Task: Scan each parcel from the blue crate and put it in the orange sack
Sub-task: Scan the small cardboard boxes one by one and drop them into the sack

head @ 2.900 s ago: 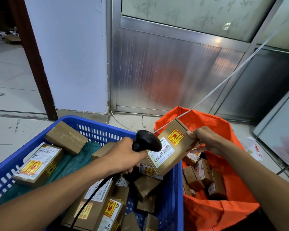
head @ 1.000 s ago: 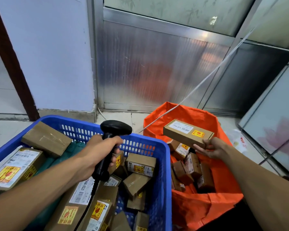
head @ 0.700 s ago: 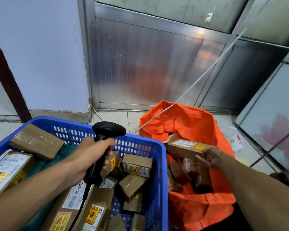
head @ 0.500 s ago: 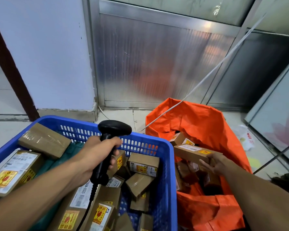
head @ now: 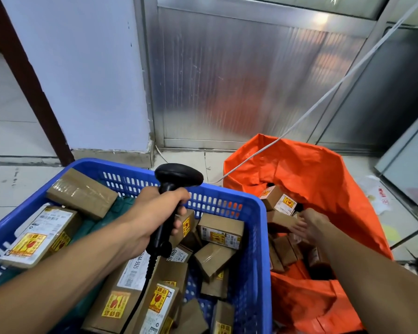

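**Inspector:** Nearest the camera, the blue crate (head: 256, 237) holds many cardboard parcels, several bearing yellow fragile stickers. One long labelled parcel (head: 133, 292) lies lowest, under the scanner's cable.

**Clerk:** And the hands?

**Inspector:** The left hand (head: 155, 215) is wrapped round the handle of the black scanner (head: 176, 182), head raised above the crate's far rim. The right hand (head: 309, 225) is down inside the orange sack (head: 323, 179), fingers loosely extended toward a brown parcel (head: 280, 221) lying on the pile there. The hand is blurred, so contact cannot be confirmed; it appears to grip nothing.

**Clerk:** How will the parcels handle?

**Inspector:** In my judgement, light and stiff: small taped cartons, one hand sufficient. The tape looks glossy and may slip, so take each across its narrow width, thumb on one long side, fingers opposite, label facing up toward the scanner. The stickers suggest setting down rather than dropping.

**Clerk:** Beyond that?

**Inspector:** A white cord (head: 323, 97) rises from the sack toward a ribbed metal door panel (head: 251, 75).
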A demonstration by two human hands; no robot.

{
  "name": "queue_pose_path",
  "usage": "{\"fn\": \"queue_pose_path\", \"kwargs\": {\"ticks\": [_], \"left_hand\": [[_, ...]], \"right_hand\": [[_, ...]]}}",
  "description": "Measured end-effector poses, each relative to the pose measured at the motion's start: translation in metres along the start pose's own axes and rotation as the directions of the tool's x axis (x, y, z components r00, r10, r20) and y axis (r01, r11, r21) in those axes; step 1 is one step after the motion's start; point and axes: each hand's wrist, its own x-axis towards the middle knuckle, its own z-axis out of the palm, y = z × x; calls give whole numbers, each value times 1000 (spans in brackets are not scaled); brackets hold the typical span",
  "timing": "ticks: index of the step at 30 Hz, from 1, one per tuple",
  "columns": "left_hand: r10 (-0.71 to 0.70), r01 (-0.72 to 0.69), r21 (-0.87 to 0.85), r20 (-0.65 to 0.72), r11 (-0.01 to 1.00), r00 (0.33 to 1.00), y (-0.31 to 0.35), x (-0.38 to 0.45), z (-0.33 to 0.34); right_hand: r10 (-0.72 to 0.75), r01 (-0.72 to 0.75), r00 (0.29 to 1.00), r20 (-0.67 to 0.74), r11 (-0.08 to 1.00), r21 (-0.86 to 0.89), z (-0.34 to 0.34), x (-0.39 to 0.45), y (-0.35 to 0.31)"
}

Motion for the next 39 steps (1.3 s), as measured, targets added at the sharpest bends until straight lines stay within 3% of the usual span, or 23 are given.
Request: {"fn": "queue_pose_path", "kwargs": {"ticks": [2, 4, 7, 9, 12, 15, 17, 19, 26, 33, 36, 39], "left_hand": [[2, -2, 2, -1, 1000, 1000, 0, -2, -1], [-1, 1, -5, 0, 1000, 1000, 1, -3, -2], [-6, 6, -19, -3, 1000, 1000, 2, -5, -4], [-3, 3, -24, -9, 1000, 1000, 4, -5, -6], [6, -7, -47, -7, 999, 1000, 6, -6, -9], [8, -9, -75, -15, 997, 1000, 8, -7, -12], [3, -5, -93, -19, 996, 1000, 10, -7, -13], [-2, 0, -106, -23, 994, 1000, 11, -7, -14], [-2, -2, -123, -36, 992, 999, 12, -7, -22], [14, -20, -135, -45, 991, 999, 12, -6, -23], [15, -22, -123, -55, 992, 998, 12, -5, -21], [9, -16, -108, -65, 994, 998, 12, -5, -19]], "right_hand": [[-110, 111, 994, 19, 991, -73, 16, -9, -4], [-326, 318, 945, 12, 915, -249, 34, -13, -4], [-680, 606, 724, 117, 545, -579, 61, -33, 2], [-780, 723, 564, 271, 307, -619, 78, -52, 14], [-731, 824, 393, 558, 11, -567, 104, -79, 43], [-469, 857, 272, 840, -279, -433, 129, -107, 79], [-284, 850, 160, 945, -448, -278, 144, -127, 108], [-179, 812, 104, 978, -552, -188, 158, -136, 136], [-161, 692, 125, 979, -693, -202, 188, -124, 184], [-211, 724, 68, 975, -662, -194, 196, -111, 179], [-266, 733, 101, 959, -631, -253, 198, -115, 169], [-312, 761, 184, 932, -556, -336, 196, -124, 153]]}}
